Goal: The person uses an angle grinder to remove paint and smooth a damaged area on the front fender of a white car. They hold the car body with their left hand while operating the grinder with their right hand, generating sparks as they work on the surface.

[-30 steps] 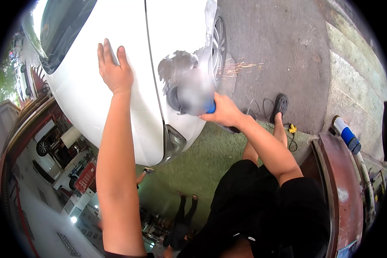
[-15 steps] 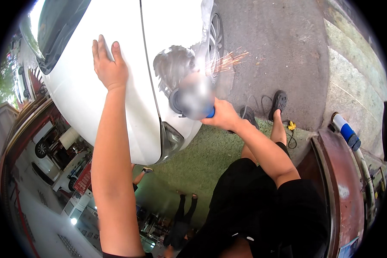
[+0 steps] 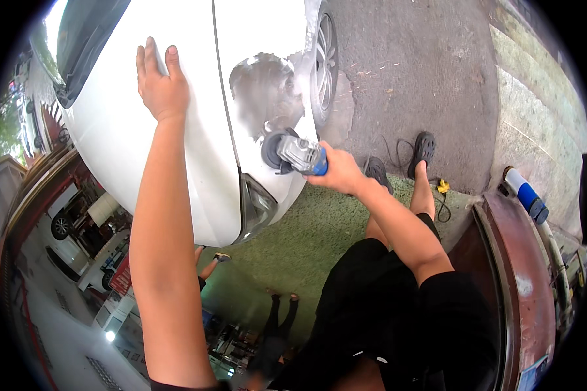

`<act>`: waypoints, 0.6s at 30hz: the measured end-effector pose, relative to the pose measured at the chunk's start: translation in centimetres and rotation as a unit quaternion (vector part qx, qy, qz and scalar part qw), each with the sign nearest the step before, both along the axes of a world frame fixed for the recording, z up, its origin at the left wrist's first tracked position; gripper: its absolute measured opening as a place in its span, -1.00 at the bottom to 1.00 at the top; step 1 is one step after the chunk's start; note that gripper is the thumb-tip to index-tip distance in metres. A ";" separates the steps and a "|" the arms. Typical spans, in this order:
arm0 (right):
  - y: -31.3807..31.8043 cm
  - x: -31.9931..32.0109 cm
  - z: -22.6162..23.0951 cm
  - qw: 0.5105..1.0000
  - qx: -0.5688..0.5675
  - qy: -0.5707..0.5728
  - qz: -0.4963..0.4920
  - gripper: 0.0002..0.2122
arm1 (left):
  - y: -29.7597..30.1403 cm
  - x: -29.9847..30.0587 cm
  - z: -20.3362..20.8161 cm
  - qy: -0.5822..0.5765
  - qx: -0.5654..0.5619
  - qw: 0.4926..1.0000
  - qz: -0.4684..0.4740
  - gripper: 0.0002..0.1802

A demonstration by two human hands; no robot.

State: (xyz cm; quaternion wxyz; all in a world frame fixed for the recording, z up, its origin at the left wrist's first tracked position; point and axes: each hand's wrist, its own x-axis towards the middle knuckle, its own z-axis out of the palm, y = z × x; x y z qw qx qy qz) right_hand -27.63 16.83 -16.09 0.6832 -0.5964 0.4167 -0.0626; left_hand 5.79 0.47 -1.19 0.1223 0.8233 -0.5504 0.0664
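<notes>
With my right hand (image 3: 340, 171) I grip the blue body of an angle grinder (image 3: 304, 155), its grey metal head pointing at the car. The grinder's round disc end (image 3: 274, 150) is at the white fender, just below a bare, sanded grey patch (image 3: 264, 94). Whether the disc touches the paint I cannot tell. My left hand (image 3: 163, 85) lies flat on the white hood (image 3: 169, 150) of the car, fingers spread and holding nothing. A headlight (image 3: 257, 205) sits below the grinder, and a seam runs between hood and fender.
The car's front wheel (image 3: 324, 68) stands right of the patch. A dark cord (image 3: 398, 153) lies on the pavement by my shoes, near a yellow plug (image 3: 443, 186). A reddish-brown metal structure (image 3: 528, 293) is at my right. Other people (image 3: 277, 332) stand behind, below in view.
The bright stream of sparks has thinned to a few faint streaks. The grinder's blurred head now shows clearly, and it has shifted slightly. My left hand appears slightly higher in view.
</notes>
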 end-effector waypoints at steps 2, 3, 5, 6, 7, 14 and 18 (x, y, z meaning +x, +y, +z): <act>1.0 -0.3 0.0 1.000 0.019 0.007 -0.009 -0.24 | -0.1 0.1 -0.1 0.003 0.002 1.000 0.002 -0.23; 1.0 -0.2 -0.3 1.000 0.013 0.001 -0.023 -0.25 | -0.1 0.1 -0.1 0.004 0.003 1.000 0.003 -0.25; -0.7 0.7 0.5 0.999 0.007 -0.008 -0.048 -0.27 | 0.1 0.3 -0.2 0.010 -0.003 1.000 -0.007 -0.25; -2.2 1.1 0.9 0.998 0.005 -0.025 -0.054 -0.25 | 0.3 0.4 -0.2 0.014 -0.005 1.000 -0.011 -0.24; -3.6 1.5 1.1 0.998 -0.006 -0.029 -0.058 -0.25 | 0.2 0.2 -0.2 0.016 -0.005 1.000 -0.010 -0.24; -1.9 0.6 0.8 0.999 -0.033 -0.016 -0.029 -0.33 | 0.1 1.1 -0.7 -0.031 -0.011 0.999 -0.020 -0.19; -0.2 -0.7 0.7 0.999 -0.013 0.030 0.022 -0.32 | 0.3 1.2 -1.0 -0.018 -0.019 0.999 -0.030 -0.25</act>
